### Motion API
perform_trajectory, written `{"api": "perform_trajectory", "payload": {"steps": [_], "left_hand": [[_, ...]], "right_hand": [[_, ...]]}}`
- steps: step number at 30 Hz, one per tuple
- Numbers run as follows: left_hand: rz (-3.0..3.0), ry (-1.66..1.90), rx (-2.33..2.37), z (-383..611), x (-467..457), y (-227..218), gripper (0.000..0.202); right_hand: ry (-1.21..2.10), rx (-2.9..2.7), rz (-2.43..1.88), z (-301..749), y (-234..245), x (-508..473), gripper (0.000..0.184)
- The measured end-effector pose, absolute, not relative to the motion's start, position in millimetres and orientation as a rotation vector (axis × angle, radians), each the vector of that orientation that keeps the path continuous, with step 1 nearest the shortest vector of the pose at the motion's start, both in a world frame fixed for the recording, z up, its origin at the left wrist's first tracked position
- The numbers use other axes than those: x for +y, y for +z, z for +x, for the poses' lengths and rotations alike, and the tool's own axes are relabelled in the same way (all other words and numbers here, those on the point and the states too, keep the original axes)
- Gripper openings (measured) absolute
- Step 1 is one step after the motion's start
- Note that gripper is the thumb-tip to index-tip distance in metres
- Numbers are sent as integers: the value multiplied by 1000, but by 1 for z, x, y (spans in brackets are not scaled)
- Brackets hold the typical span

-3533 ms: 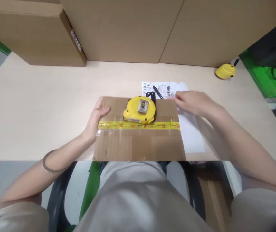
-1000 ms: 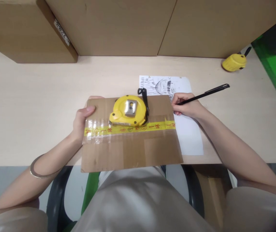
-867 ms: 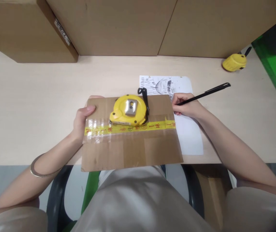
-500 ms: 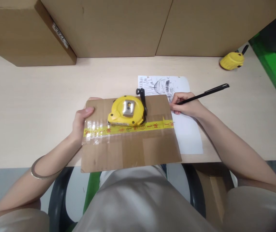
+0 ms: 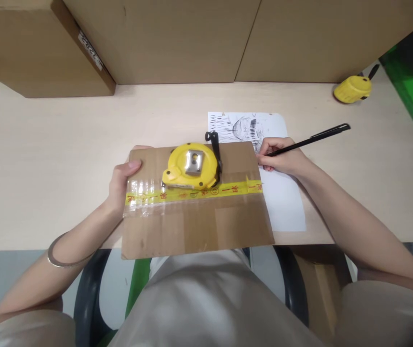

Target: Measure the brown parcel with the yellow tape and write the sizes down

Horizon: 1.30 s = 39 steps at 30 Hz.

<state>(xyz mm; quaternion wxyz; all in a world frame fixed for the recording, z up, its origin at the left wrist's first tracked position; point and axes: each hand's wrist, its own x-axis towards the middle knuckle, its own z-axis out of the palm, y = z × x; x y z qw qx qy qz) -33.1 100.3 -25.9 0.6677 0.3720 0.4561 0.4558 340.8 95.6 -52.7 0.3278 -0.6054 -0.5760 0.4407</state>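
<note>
My left hand (image 5: 125,176) grips the left edge of a taped cardboard box (image 5: 199,226), thumb on top and the other fingers mostly out of sight. A yellow tape measure (image 5: 192,166) lies on the box with its metal clip facing up and a black strap at its right. In my right hand (image 5: 282,156) is a black pen (image 5: 311,140), pinched between the fingers beside the box's right edge. The pen's tip is hidden. Under that hand is a white sheet of paper (image 5: 286,202) with black pen strokes on its upper part; the box covers some of it.
Large cardboard boxes (image 5: 163,43) line the back of the pale table (image 5: 47,168), and another carton (image 5: 18,53) stands at the back left. A second yellow tape measure (image 5: 353,89) rests at the far right. Black chair armrests (image 5: 86,294) flank my body.
The whole view has shifted slightly, so things on the right appear a little further right. Both hands keep their hold on the box and the pen; the tape measure stays on the box.
</note>
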Motion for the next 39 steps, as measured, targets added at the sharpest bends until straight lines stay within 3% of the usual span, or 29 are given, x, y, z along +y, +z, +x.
{"api": "perform_trajectory", "payload": {"steps": [18,22,26,30,32,34,39], "left_hand": [[863,1029,990,-35,100,-30,38],[899,1054,1001,-35,100,-28,35],[1028,1098,1029,-38,100,-25,35],[1163,1200,1069,-41,95,-19,28],[1233,1272,1022,-42,90,-16,16],[1274,1295,951,-42,85,-13,25],[1163,1196,949,-40,76,-12,46]], "right_hand": [[1197,-1526,-1615,340,-47,96,41],[1225,-1529,-1677,345,-40,97,51],[898,-1783,-2069,346,-31,99,61],[375,-1870,-2250,331,-12,101,46],[196,-1840,-2169,318,4,99,41],[179,-1887,-1891,301,20,94,44],[350,-2240,-1262,251,37,81,74]]}}
